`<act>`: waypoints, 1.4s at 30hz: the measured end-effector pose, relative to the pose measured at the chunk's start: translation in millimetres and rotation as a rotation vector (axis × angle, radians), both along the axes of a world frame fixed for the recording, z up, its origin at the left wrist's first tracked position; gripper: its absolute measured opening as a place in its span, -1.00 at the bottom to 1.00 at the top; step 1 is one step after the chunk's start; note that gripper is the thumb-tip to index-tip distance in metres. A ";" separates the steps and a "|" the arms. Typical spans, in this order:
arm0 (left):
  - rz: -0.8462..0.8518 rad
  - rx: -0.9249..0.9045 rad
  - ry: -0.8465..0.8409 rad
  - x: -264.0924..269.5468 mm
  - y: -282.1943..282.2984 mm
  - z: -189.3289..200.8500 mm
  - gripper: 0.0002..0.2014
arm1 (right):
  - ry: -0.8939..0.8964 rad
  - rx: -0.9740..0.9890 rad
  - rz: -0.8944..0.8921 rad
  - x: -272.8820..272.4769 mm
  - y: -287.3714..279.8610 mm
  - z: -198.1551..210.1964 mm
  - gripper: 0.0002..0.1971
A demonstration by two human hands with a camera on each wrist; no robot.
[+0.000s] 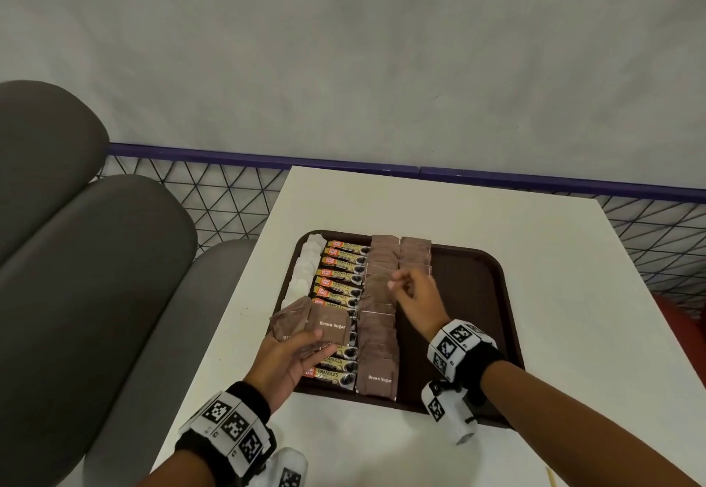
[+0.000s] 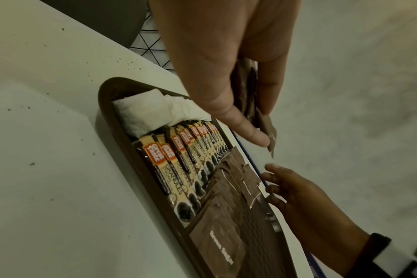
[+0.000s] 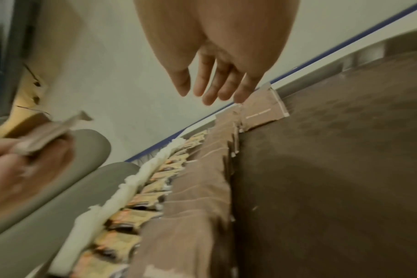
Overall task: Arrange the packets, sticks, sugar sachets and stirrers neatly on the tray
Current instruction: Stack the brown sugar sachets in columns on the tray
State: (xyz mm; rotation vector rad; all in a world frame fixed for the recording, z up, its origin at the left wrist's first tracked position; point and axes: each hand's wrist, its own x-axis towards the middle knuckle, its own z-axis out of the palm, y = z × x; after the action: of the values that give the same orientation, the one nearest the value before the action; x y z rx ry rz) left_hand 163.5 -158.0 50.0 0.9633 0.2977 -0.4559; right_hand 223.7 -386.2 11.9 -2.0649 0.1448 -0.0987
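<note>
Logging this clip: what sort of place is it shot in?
Probably a café or canteen seating area: a brown serving tray of coffee sticks and brown sugar sachets on a white table, beside a grey padded bench.

Matt brown paper sugar sachets (image 1: 379,337), glossy coffee sticks (image 1: 342,270) and soft white packets (image 1: 305,270) fill a textured plastic tray (image 1: 470,295).
</note>
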 end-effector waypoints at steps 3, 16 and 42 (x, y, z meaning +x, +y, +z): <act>0.006 -0.010 -0.014 -3.9 -2.9 4.2 -0.55 | 0.116 0.182 0.208 -16.2 17.0 15.2 -0.92; 0.068 0.013 -0.027 -18.0 -11.3 2.1 -0.64 | 0.262 0.432 0.283 -46.2 41.3 22.7 -0.86; 0.081 0.039 0.068 3.7 -2.3 -6.5 -0.55 | 0.390 -0.056 -0.324 28.5 -51.4 -21.3 -0.78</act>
State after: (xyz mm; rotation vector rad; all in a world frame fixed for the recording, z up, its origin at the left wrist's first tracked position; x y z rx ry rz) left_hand 167.2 -160.2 43.5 0.9711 0.4067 -0.4103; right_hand 252.2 -437.6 -9.5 -2.0809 0.7237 0.1052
